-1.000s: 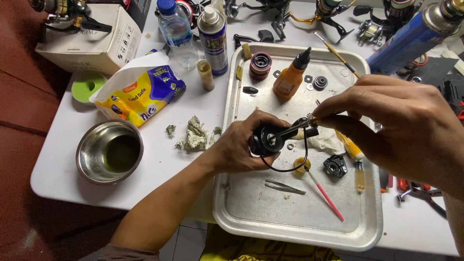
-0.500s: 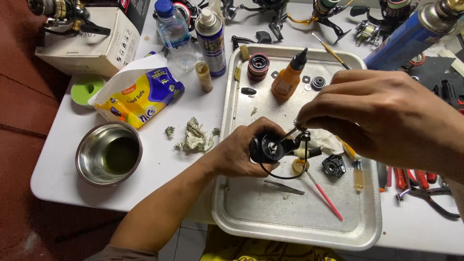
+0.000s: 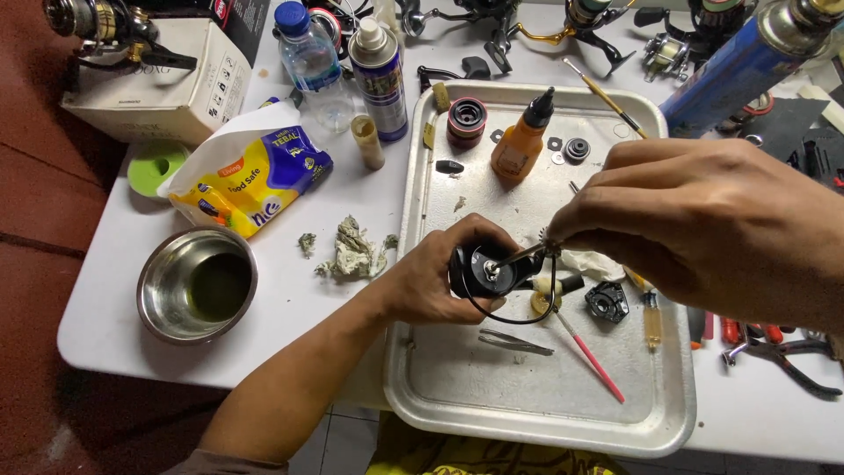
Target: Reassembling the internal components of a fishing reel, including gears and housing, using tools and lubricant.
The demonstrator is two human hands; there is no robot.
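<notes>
A person is working over a metal tray (image 3: pixel 422 387) on a white table (image 3: pixel 114 325); the left hand (image 3: pixel 440 277) is gripping a black reel part (image 3: pixel 479 268), fingers wrapped tight around it, holding it just above the tray's middle; the right hand (image 3: pixel 703 220) is pinching a thin metal tool (image 3: pixel 523 255), fingertips pressed together on its upper end, its tip touching the part's centre; a thin black wire loop (image 3: pixel 514 317) is hanging beneath the part. The tray is holding an orange bottle (image 3: pixel 519 141) with a black nozzle standing near its far edge, a red-and-black spool (image 3: pixel 466 121) beside that, small washers (image 3: pixel 563 149) to the bottle's right, tweezers (image 3: pixel 514 343) lying flat below the hands, a pink-handled brush (image 3: pixel 593 361) slanting toward the near right corner, a small black piece (image 3: pixel 607 301) and a white tissue (image 3: pixel 593 264) under the right hand. Left of the tray, a steel bowl (image 3: pixel 158 308) is sitting with dark greenish liquid (image 3: pixel 220 286) inside; a soiled wad (image 3: pixel 356 251) is lying between bowl and tray; a yellow-and-blue packet (image 3: pixel 255 180) is resting behind it, next to a spray can (image 3: pixel 380 79) and a clear water bottle (image 3: pixel 308 57). A cardboard box (image 3: pixel 167 75) is standing at the far left with a reel (image 3: pixel 97 22) on top; more reels (image 3: pixel 492 22) are lining the far edge; a blue canister (image 3: pixel 747 62) is leaning at the upper right; pliers (image 3: pixel 782 356) are lying just right of the tray.
</notes>
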